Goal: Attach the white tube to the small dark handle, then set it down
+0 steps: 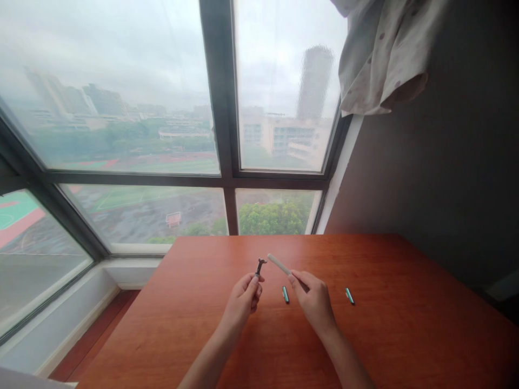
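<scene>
Over the table, my left hand (246, 296) is closed around the lower part of a razor handle (260, 266). Its dark neck points up and ends in a small forked head with no blade on it. My right hand (314, 296) pinches a pale, slim stick (279, 264), whose far tip slants up and left to just beside the razor handle's head. Whether the two touch, I cannot tell. Between my hands, a teal and black razor cartridge (286, 294) lies on the tabletop. A second razor cartridge (350, 296) rests to the right of my right hand.
The reddish-brown wooden table (194, 324) reaches to the large window. Dark window frames (229, 178) rise behind its far edge. A spotted cloth (377, 59) hangs at upper right, in front of a dark wall (413, 162). A low white ledge (93, 286) runs along the left.
</scene>
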Available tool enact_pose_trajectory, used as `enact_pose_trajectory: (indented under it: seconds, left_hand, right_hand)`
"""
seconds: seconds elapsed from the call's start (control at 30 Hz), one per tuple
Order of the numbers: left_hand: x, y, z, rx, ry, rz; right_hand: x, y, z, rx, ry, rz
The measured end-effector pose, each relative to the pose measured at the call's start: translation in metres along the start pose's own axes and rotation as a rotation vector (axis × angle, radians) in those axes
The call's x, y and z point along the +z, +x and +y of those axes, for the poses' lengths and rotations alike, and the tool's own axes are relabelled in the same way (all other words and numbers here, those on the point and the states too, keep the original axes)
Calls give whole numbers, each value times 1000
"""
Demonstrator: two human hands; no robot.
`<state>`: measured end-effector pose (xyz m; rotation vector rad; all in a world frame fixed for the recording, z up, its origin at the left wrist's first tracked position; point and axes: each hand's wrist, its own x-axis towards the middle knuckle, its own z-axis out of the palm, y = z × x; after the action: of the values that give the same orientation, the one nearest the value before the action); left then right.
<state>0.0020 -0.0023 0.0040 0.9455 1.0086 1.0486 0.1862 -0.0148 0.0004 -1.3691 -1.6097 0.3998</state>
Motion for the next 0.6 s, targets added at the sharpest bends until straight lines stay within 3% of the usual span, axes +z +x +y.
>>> enact_pose_trajectory:
  seconds: [0.6]
  left_hand:
    - [1, -2, 3, 2, -26, -11]
  right_hand:
    - [-1, 1, -2, 1, 70, -50]
